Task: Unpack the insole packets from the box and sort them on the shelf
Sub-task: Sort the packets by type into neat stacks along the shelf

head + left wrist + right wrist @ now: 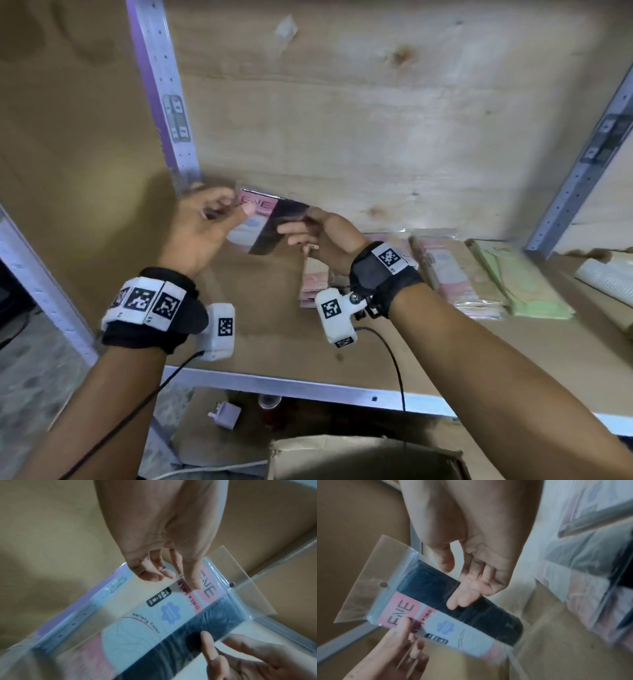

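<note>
I hold one clear insole packet (265, 222) with a pink label and dark contents in the air above the wooden shelf (274, 346), near its left back corner. My left hand (236, 207) pinches the labelled end between thumb and fingers (178, 580). My right hand (298, 226) grips the dark side, its fingers lying across the front (453, 586). In the right wrist view the packet (471, 622) reads "FINE" and its hang tab points up and left. The cardboard box (359, 459) stands open below the shelf.
Stacks of packets lie on the shelf to the right: a pink stack (315, 284), a second pink stack (455, 274) and a green stack (513, 277). Metal uprights (171, 102) frame the bay. A white plug adapter (226, 413) lies on the floor below.
</note>
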{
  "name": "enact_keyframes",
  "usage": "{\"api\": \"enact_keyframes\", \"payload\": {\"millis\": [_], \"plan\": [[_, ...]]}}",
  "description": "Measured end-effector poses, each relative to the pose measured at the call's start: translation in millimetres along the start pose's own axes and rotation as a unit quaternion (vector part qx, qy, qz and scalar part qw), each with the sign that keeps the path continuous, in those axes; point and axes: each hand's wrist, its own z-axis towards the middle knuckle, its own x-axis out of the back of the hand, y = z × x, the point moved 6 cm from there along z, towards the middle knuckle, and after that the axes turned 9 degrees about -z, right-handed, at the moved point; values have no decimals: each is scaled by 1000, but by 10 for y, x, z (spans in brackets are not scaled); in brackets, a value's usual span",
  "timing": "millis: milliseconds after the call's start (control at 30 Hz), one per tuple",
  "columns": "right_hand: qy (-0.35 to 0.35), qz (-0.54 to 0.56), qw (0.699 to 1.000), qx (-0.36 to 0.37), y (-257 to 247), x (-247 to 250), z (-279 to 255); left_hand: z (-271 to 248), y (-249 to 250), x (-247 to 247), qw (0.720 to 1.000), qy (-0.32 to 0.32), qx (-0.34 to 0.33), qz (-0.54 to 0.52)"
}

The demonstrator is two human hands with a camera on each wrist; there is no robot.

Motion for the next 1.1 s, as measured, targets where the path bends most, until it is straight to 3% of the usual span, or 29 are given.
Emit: {"api": "enact_keyframes", "payload": {"millis": [67,133,267,400,500,633,733,900,1100], "plan": [[-23,8,1000,11,-88,132,-157,23,216,-88,998,17,-54,4],[-32,21,999,15,-113,280,-324,25,290,-219,998,10,-46,-49],[-16,-114,992,58,33,654,-628,-22,153,-590,986,3,35,-160],[-6,-230,972,50,315,969,-840,-122,-176,-1009,950,22,179,-256],[-5,-228,973,34,502,1202,-927,-232,-396,-1313,923,0,266,-278],[-3,-148,989,-1,675,1482,-1031,-316,-524,-1552,906,-24,320,-277],[-16,-174,984,-20,665,1642,-1121,-275,-574,-1539,911,-37,317,-261],[-23,-184,982,-38,646,1842,-1226,-256,-590,-1554,953,-100,247,-141],[84,-194,977,-17,573,2130,-1287,-285,-675,-1631,946,-113,259,-159]]}}
